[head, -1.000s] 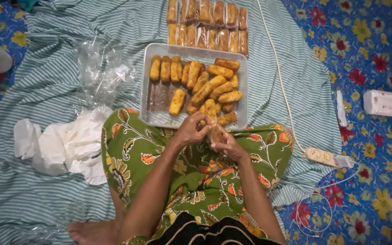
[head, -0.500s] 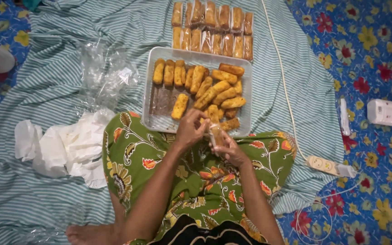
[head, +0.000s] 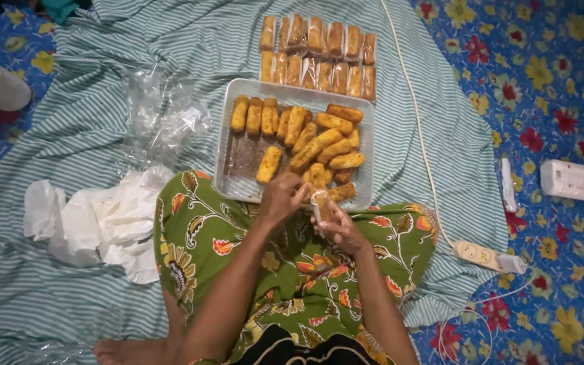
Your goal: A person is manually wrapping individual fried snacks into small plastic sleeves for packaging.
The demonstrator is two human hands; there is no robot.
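Both hands meet over the lap, just at the near edge of the tray (head: 228, 145). The right hand (head: 338, 226) is curled around a small clear wrapper (head: 322, 203) with a fried roll inside, held upright. The left hand (head: 280, 198) pinches at the wrapper's top, fingers closed on it. Loose fried rolls (head: 319, 142) fill the tray's right side. Beyond it, wrapped rolls (head: 319, 57) sit in two rows on the striped cloth (head: 69, 135). Clear bags (head: 163, 122) lie left, white paper (head: 96, 220) nearer.
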